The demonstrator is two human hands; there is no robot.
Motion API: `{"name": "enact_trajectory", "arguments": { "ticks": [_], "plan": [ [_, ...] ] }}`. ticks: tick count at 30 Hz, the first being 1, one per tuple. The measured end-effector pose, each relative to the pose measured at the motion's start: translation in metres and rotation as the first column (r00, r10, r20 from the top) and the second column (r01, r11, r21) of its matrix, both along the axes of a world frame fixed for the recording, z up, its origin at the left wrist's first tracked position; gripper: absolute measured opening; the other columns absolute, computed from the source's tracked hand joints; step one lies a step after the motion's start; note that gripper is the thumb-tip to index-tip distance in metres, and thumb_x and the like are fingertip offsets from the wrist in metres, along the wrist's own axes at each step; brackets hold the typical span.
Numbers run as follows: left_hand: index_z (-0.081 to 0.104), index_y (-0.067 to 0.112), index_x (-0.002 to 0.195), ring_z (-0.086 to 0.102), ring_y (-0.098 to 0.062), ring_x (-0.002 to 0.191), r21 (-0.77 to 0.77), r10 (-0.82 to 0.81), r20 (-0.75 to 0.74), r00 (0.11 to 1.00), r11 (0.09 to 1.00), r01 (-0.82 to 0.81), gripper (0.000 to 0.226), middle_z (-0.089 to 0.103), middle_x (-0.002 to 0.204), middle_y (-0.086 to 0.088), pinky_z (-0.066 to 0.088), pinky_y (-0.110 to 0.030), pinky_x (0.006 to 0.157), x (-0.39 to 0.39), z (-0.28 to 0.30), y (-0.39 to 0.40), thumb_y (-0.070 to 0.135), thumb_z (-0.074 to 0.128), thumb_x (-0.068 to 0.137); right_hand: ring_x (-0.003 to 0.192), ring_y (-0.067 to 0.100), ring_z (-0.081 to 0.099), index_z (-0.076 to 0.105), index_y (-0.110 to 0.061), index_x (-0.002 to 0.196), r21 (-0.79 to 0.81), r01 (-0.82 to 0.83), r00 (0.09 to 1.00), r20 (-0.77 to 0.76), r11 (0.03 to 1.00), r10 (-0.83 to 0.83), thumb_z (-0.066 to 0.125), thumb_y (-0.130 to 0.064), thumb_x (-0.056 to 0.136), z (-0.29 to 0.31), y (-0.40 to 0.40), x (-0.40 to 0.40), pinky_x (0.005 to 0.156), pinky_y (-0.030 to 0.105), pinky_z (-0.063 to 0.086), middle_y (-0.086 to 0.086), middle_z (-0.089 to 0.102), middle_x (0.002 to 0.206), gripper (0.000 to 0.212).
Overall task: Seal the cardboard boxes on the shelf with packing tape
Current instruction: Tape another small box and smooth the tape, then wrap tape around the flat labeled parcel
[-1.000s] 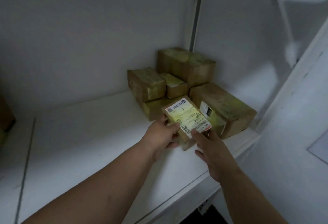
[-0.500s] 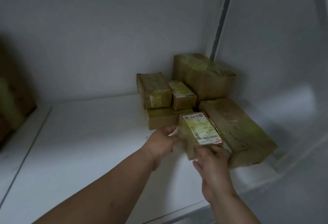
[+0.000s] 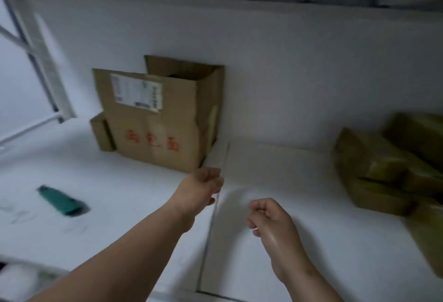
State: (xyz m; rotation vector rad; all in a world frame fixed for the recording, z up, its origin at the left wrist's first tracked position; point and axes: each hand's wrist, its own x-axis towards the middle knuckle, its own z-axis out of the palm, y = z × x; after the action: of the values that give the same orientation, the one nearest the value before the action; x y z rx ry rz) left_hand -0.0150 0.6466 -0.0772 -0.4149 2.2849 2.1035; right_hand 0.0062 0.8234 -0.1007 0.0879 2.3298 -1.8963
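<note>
1. I see my left hand stretched out over the white shelf, just in front of the big box's near corner; its fingers are loosely curled and nothing is in it.
2. My right hand hovers lower and to the right, above the shelf, fingers curled in towards the palm. A tiny pale speck shows at its fingertips, but I cannot tell whether it is pinching anything.
3. The large cardboard box stands against the back wall, left of centre. Its top flaps are up and open, a white shipping label sits on its front face, and red characters are written lower down.
4. A small cardboard box leans just beside its left side, touching it.
5. At the far right edge, a stack of taped boxes rests on the shelf, blurred, well apart from both hands.
6. A green, oblong object lies on the shelf at left; blur keeps me from saying what it is.
7. A seam runs front to back along the shelf between my hands.
</note>
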Motion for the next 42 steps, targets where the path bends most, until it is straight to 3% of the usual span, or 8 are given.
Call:
{"name": "enact_trajectory", "arguments": {
  "ticks": [7, 17, 21, 25, 28, 34, 38, 42],
  "plan": [
    [0.064, 0.019, 0.110, 0.067, -0.020, 0.102, 0.050, 0.355, 0.022, 0.935, 0.933, -0.355, 0.015, 0.069, 0.107, -0.006, 0.056, -0.041, 0.093, 0.062, 0.002, -0.173, 0.018, 0.063, 0.095, 0.080, 0.019, 0.062, 0.067, -0.021, 0.087, 0.017, -0.238, 0.971, 0.011, 0.971, 0.238, 0.061, -0.013, 0.093, 0.002, -0.156, 0.020, 0.072, 0.029, 0.048, 0.002, 0.068, 0.085, 0.011],
    [0.064, 0.015, 0.117, 0.066, -0.021, 0.101, 0.062, 0.546, 0.022, 0.838, 0.836, -0.546, 0.021, 0.068, 0.106, -0.005, 0.054, -0.037, 0.086, 0.081, -0.003, -0.296, 0.016, 0.061, 0.096, 0.091, 0.009, 0.060, 0.062, -0.027, 0.099, 0.138, -0.464, 0.881, -0.029, 0.875, 0.471, 0.059, -0.020, 0.094, 0.006, -0.300, -0.017, 0.072, 0.019, 0.046, -0.007, 0.063, 0.097, 0.010],
    [0.064, 0.014, 0.118, 0.066, -0.021, 0.101, 0.063, 0.598, 0.002, 0.801, 0.800, -0.597, 0.023, 0.067, 0.107, -0.006, 0.055, -0.040, 0.091, 0.073, 0.004, -0.341, 0.016, 0.061, 0.096, 0.103, 0.010, 0.056, 0.055, -0.028, 0.116, 0.230, -0.503, 0.848, -0.054, 0.833, 0.527, 0.057, -0.022, 0.094, 0.010, -0.359, -0.053, 0.084, 0.025, 0.046, -0.005, 0.057, 0.119, 0.022],
    [0.063, 0.014, 0.120, 0.065, -0.022, 0.103, 0.059, 0.619, -0.015, 0.786, 0.785, -0.617, 0.025, 0.067, 0.108, -0.006, 0.054, -0.042, 0.094, 0.066, 0.008, -0.379, 0.016, 0.062, 0.095, 0.108, 0.019, 0.053, 0.045, -0.029, 0.130, 0.330, -0.479, 0.841, -0.091, 0.813, 0.533, 0.054, -0.021, 0.094, 0.020, -0.411, -0.081, 0.080, 0.032, 0.048, -0.001, 0.041, 0.131, 0.038],
    [0.063, 0.015, 0.121, 0.065, -0.020, 0.101, 0.043, 0.584, -0.013, 0.812, 0.811, -0.583, 0.026, 0.067, 0.106, -0.004, 0.054, -0.040, 0.093, 0.057, 0.008, -0.411, 0.019, 0.063, 0.095, 0.115, 0.025, 0.050, 0.042, -0.032, 0.137, 0.441, -0.365, 0.863, -0.169, 0.820, 0.476, 0.055, -0.022, 0.091, 0.023, -0.445, -0.098, 0.092, 0.039, 0.052, 0.002, 0.031, 0.138, 0.049],
    [0.062, 0.018, 0.122, 0.064, -0.016, 0.103, 0.011, 0.425, -0.007, 0.905, 0.905, -0.425, 0.027, 0.067, 0.109, -0.002, 0.053, -0.037, 0.095, 0.033, 0.012, -0.467, 0.021, 0.062, 0.095, 0.149, 0.034, 0.006, 0.031, -0.040, 0.149, 0.624, -0.186, 0.874, -0.248, 0.759, 0.418, 0.052, -0.019, 0.091, 0.022, -0.508, -0.119, 0.115, 0.040, 0.030, 0.004, -0.012, 0.163, 0.065],
    [0.064, 0.018, 0.118, 0.064, -0.017, 0.104, -0.009, 0.319, 0.030, 0.947, 0.948, -0.319, 0.024, 0.068, 0.112, -0.005, 0.053, -0.038, 0.096, 0.030, 0.013, -0.494, 0.019, 0.062, 0.095, 0.148, 0.038, 0.009, 0.032, -0.043, 0.149, 0.722, -0.066, 0.931, -0.204, 0.689, 0.303, 0.049, -0.023, 0.090, 0.019, -0.534, -0.135, 0.117, 0.040, 0.022, 0.012, -0.013, 0.163, 0.065],
    [0.065, 0.018, 0.114, 0.065, -0.021, 0.106, -0.027, 0.246, 0.040, 0.968, 0.969, -0.245, 0.021, 0.069, 0.113, -0.009, 0.052, -0.040, 0.097, 0.024, 0.012, -0.515, 0.018, 0.062, 0.094, 0.148, 0.038, 0.013, 0.045, -0.038, 0.145, 0.686, 0.015, 0.963, -0.205, 0.728, 0.174, 0.050, -0.022, 0.087, 0.008, -0.547, -0.151, 0.122, 0.038, 0.018, 0.016, -0.007, 0.162, 0.059]
  ]
}}
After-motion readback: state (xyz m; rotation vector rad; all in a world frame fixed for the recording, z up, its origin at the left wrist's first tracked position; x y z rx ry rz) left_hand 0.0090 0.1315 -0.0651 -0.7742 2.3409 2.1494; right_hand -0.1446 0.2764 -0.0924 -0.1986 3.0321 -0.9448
